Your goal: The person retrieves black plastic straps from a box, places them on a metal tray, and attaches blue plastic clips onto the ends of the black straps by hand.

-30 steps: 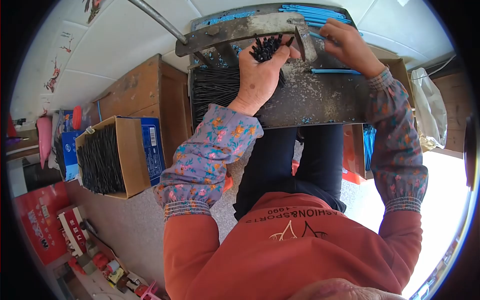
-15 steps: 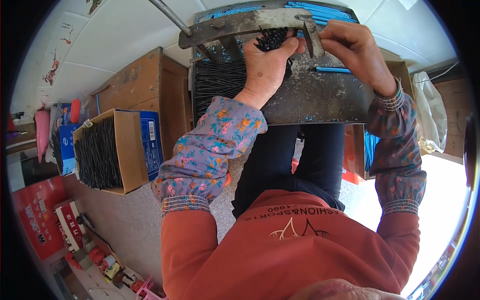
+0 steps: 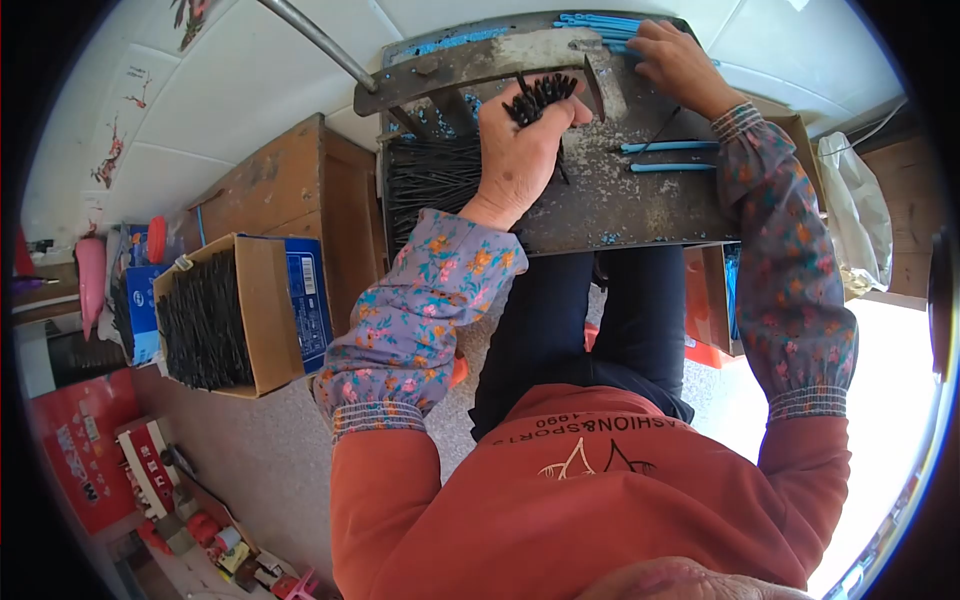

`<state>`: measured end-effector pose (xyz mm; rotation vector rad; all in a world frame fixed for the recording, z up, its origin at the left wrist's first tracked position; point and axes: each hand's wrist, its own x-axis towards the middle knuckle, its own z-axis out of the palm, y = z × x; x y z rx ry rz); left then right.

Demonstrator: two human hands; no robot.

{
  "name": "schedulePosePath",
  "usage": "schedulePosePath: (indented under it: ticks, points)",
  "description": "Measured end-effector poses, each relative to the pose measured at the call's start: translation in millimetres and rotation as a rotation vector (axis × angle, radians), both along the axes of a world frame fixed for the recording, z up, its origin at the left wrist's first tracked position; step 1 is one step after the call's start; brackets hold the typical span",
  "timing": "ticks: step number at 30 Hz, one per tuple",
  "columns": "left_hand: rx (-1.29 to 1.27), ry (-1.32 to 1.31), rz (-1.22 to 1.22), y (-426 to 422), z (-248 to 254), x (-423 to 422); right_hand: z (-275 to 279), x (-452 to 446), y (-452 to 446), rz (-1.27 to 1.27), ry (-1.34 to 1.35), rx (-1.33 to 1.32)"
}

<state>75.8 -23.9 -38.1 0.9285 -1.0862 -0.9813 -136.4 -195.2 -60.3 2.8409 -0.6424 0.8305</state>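
My left hand (image 3: 525, 150) is closed around a bundle of thin black sticks (image 3: 541, 100), their blunt ends pointing up, one poking out below. It is in front of a worn metal lever bar (image 3: 450, 68) with an upright blade-like plate (image 3: 594, 88) at its right end. At the back right, my right hand (image 3: 685, 68) has its fingers curled onto a pile of light blue sticks (image 3: 600, 22); its fingertips are partly hidden. Two blue sticks (image 3: 672, 167) lie side by side on the dark metal worktop (image 3: 590, 215), a thin black strand near them.
More black sticks (image 3: 425, 175) lie on the worktop's left. A cardboard box (image 3: 268, 320) full of black sticks stands left, beside a wooden cabinet (image 3: 270, 190). Blue scraps are scattered about the bar. A white plastic bag (image 3: 855, 210) hangs at right. A metal rod (image 3: 325, 42) joins the bar.
My right hand has left the blade plate and moved back to the blue pile. A second blue stick now lies on the worktop. My left hand and its bundle have shifted slightly left and nearer.
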Motion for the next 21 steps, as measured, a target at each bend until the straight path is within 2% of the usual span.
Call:
schedulePosePath:
  ticks: [4, 8, 9, 13, 14, 18, 21]
  points:
    - [-0.03, 0.065, 0.013, 3.4, 1.7, 1.0, 4.5, 8.7, 0.4, -0.119, 0.262, -0.23]
    - [0.033, 0.124, -0.041, -0.2, 0.4, 3.0, 38.0, 6.9, 60.3, 0.036, 0.031, 0.166]
    - [0.035, 0.128, -0.037, -0.1, -0.7, 2.3, 39.7, 10.3, 72.5, 0.04, 0.035, 0.168]
    - [0.02, 0.092, 0.063, -0.7, -1.3, -1.4, 45.7, 24.9, 110.6, 0.111, -0.461, 0.829]
    - [0.021, 0.09, 0.059, -1.3, -1.4, -2.2, 46.4, 25.1, 113.9, 0.109, -0.465, 0.83]
    - [-0.012, 0.123, 0.06, -2.7, -3.3, -0.5, 51.7, 29.4, 118.0, 0.049, -0.573, 1.302]
    - [-0.012, 0.147, 0.054, -3.8, -5.4, 0.3, 51.5, 28.1, 113.7, 0.059, -0.55, 1.291]
